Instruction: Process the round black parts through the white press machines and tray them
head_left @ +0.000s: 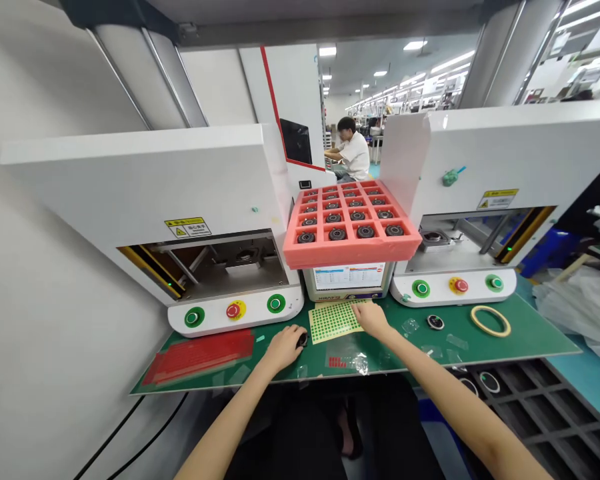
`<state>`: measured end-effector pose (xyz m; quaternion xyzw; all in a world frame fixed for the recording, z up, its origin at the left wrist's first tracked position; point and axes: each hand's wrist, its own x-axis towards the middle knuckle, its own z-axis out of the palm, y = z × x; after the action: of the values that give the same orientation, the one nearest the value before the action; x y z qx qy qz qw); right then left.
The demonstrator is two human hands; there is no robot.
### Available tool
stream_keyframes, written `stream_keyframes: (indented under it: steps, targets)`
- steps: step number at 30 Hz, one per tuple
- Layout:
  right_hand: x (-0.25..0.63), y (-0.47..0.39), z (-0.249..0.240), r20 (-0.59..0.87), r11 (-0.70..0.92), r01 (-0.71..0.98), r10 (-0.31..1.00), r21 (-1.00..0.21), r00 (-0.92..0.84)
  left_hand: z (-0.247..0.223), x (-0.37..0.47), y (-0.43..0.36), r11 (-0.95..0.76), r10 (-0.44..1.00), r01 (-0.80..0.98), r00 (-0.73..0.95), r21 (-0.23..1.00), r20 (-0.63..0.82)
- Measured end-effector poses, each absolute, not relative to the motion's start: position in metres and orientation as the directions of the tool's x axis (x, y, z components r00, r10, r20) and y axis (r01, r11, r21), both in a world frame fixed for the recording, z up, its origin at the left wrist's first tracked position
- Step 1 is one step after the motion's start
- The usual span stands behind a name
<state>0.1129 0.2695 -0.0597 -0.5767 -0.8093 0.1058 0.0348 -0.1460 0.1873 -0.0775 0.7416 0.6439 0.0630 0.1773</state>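
At right hand (pixel 373 319), grip unclear, dotted sheet (pixel 334 323), beside it, left hand (pixel 284 347) clasping black disc (pixel 303 340)

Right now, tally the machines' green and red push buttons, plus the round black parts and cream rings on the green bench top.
Green buttons: 4
Red buttons: 2
Round black parts, one at the left hand: 2
Cream ring: 1
Total: 9

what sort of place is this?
Probably a factory assembly area: two press-like machines with push buttons, a pink tray of round black parts, and another worker seated beyond.
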Motion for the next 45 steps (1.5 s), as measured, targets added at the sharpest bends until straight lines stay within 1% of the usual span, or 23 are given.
stream_keyframes:
  steps: [3,5,8,11,13,14,15,16,17,18,19,21,23,25,28,32,36,39,42,45]
  targets:
    - [0.138,0.211,-0.054,0.044,0.377,0.894,0.925,-0.24,-0.378,-0.075,-0.143,0.192,-0.086,0.974,0.915,0.16,0.395,-0.157]
    - [0.16,0.174,-0.052,0.123,0.406,0.875,0.914,-0.263,-0.387,-0.069,-0.141,0.194,-0.054,0.979,0.886,0.138,0.46,-0.152]
    - [0.19,0.133,-0.046,0.24,0.408,0.857,0.908,-0.315,-0.344,-0.051,-0.133,0.19,-0.008,0.987,0.795,0.103,0.606,-0.123]
    - [0.203,0.112,-0.032,0.316,0.395,0.831,0.906,-0.393,-0.281,-0.023,-0.109,0.167,0.0,0.983,0.646,0.14,0.763,-0.118]
    - [0.199,0.101,-0.015,0.377,0.418,0.743,0.895,-0.522,-0.239,-0.003,-0.083,0.141,0.03,0.967,0.422,0.216,0.906,-0.132]
    - [0.194,0.096,-0.005,0.41,0.439,0.661,0.887,-0.608,-0.213,0.007,-0.069,0.125,0.089,0.956,0.197,0.257,0.976,-0.138]
    - [0.188,0.091,0.005,0.438,0.462,0.554,0.879,-0.693,-0.186,0.015,-0.054,0.109,0.162,0.943,-0.024,0.299,0.987,-0.147]
    - [0.182,0.085,0.016,0.453,0.476,0.436,0.877,-0.764,-0.162,0.022,-0.04,0.093,0.227,0.933,-0.197,0.324,0.954,-0.155]
    - [0.176,0.079,0.026,0.456,0.478,0.322,0.878,-0.817,-0.146,0.028,-0.028,0.078,0.275,0.93,-0.322,0.328,0.906,-0.166]
    - [0.171,0.073,0.034,0.451,0.471,0.229,0.882,-0.852,-0.136,0.033,-0.018,0.064,0.293,0.933,-0.385,0.314,0.875,-0.175]
    - [0.167,0.067,0.042,0.444,0.46,0.152,0.887,-0.875,-0.126,0.036,-0.009,0.052,0.284,0.943,-0.406,0.283,0.869,-0.176]
    - [0.162,0.055,0.051,0.435,0.442,0.043,0.894,-0.896,-0.111,0.041,0.002,0.03,0.201,0.971,-0.351,0.195,0.914,-0.139]
    - [0.161,0.045,0.055,0.435,0.436,-0.008,0.894,-0.9,-0.107,0.045,0.006,0.014,0.065,0.993,-0.201,0.107,0.977,-0.044]
    - [0.163,0.038,0.057,0.432,0.432,-0.028,0.894,-0.901,-0.118,0.049,0.007,0.001,-0.076,0.996,-0.032,0.041,0.997,0.078]
    - [0.168,0.032,0.058,0.437,0.435,-0.048,0.887,-0.899,-0.15,0.056,0.007,-0.011,-0.23,0.973,0.162,0.018,0.96,0.23]
    - [0.173,0.029,0.06,0.497,0.495,-0.061,0.847,-0.867,-0.185,0.063,0.003,-0.019,-0.364,0.931,0.343,0.108,0.866,0.349]
    - [0.175,0.026,0.062,0.569,0.572,-0.048,0.799,-0.819,-0.195,0.068,-0.001,-0.021,-0.459,0.888,0.393,0.223,0.797,0.402]
    - [0.177,0.025,0.06,0.601,0.608,-0.038,0.771,-0.793,-0.212,0.07,-0.003,-0.021,-0.481,0.876,0.422,0.235,0.768,0.42]
    - [0.18,0.027,0.058,0.611,0.625,-0.035,0.747,-0.78,-0.262,0.072,-0.005,-0.022,-0.481,0.877,0.44,0.249,0.759,0.412]
    - [0.184,0.033,0.059,0.616,0.641,-0.057,0.703,-0.765,-0.355,0.073,-0.006,-0.023,-0.473,0.879,0.409,0.28,0.78,0.386]
